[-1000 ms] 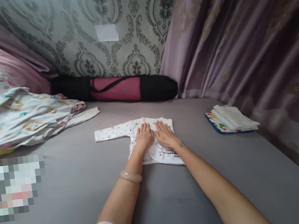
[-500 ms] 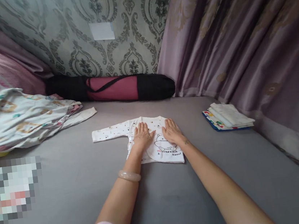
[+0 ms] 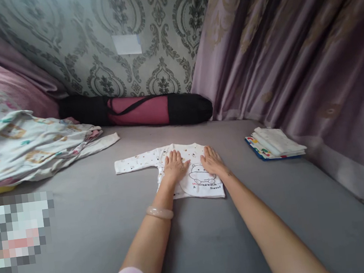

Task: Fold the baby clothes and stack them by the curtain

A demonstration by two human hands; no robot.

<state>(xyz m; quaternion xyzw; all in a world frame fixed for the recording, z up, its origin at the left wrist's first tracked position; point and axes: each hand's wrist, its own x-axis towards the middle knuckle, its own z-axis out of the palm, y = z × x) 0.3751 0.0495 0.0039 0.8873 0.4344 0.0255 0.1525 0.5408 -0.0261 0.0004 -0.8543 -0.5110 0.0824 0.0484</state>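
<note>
A small white baby shirt [image 3: 205,190] with a cartoon animal and lettering on its front lies flat on the grey bed sheet [image 3: 79,220]. Its left-hand sleeve is stretched out to the side; the other sleeve is not visible. My left hand [image 3: 174,166] rests flat on the shirt's chest, fingers extended. On the shirt's right edge my right hand [image 3: 213,161] lies palm down, its fingers also straight. Neither hand grips the cloth. A pale bangle [image 3: 160,212] circles my left wrist.
Folded clothes [image 3: 275,142] are stacked at the right. A rumpled heap of printed cloth [image 3: 30,142] lies at the left. Along the wall stretches a black and maroon long bag [image 3: 139,110]. Purple curtains [image 3: 257,43] hang at the right. A blurred patch covers the lower left.
Both hands stay flat on the shirt in nearly the same place. The view has shifted very slightly; nothing has been picked up or let go.
</note>
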